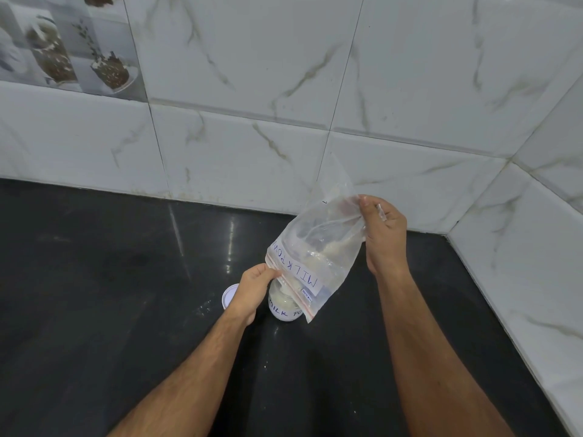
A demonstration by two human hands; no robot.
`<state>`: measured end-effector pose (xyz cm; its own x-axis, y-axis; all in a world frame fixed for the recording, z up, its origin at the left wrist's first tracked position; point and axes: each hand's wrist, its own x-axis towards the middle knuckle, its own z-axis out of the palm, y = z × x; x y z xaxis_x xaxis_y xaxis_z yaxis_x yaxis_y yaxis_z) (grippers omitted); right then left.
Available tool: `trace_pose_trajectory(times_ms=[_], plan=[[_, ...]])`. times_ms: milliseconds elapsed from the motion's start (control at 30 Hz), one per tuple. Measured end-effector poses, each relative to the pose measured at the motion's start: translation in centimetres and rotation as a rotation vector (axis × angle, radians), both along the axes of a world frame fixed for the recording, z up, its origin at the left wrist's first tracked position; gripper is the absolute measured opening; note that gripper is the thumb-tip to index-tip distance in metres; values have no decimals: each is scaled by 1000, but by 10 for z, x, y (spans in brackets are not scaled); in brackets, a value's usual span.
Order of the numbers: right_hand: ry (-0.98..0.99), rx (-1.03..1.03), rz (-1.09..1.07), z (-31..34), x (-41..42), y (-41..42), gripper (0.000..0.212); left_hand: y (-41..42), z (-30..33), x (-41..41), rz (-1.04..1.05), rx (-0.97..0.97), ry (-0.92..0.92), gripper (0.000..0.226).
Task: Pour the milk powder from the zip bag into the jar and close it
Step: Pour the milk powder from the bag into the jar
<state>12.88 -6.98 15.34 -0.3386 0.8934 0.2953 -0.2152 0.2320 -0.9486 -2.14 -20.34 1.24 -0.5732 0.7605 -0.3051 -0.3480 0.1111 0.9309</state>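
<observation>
A clear zip bag (318, 247) labelled "MILK POW" is held upside down, mouth over the small clear jar (284, 305) that stands on the black counter. Pale milk powder lies in the bag's lower part and in the jar. My left hand (254, 287) pinches the bag's red zip edge at the jar's mouth. My right hand (383, 230) grips the bag's raised bottom corner, higher and to the right. The jar's white lid (229, 296) lies flat on the counter just left of the jar, partly hidden behind my left hand.
The black counter (126, 294) stretches left and toward me, with a few specks of spilled powder near the jar. White marble-look tiled walls (284, 89) close the back and the right side, meeting in a corner at the right.
</observation>
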Motion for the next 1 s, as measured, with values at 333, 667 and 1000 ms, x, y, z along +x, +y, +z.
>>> trace_pose_trajectory(times_ms=[333, 667, 1000], plan=[[-44, 56, 20, 7, -4, -10, 16, -6, 4, 1, -8, 23, -28, 18], [-84, 122, 88, 17, -10, -24, 23, -8, 2, 1, -20, 32, -38, 16], [-100, 129, 116, 19, -11, -31, 26, -8, -2, -2, -42, 45, -54, 20]])
